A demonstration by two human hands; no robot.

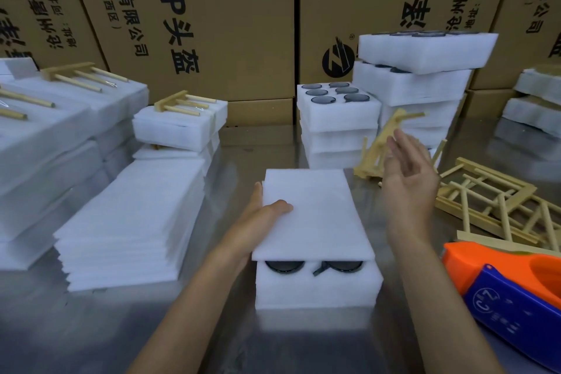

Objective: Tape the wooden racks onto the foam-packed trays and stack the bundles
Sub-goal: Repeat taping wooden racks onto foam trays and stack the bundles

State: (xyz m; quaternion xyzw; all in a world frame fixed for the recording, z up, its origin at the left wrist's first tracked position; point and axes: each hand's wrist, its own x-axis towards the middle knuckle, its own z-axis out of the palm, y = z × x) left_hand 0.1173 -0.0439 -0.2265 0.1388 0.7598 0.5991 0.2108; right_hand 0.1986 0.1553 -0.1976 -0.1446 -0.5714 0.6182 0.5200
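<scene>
Foam sheet point(309, 212) lies as a cover over the foam-packed tray point(317, 287) at the middle of the steel table point(121, 328), skewed so two dark round pieces show at the near edge; the left hand point(261, 222) holds its left edge, thumb on top, and would do well to square it before any tape goes on. Right hand point(409, 167) hovers open, gripping nothing, near the pile of wooden racks point(498, 206), one of which likely goes on next; motion blurs its fingers, and the orange and blue tape dispenser point(510, 291) is cut off at the frame's right edge
</scene>
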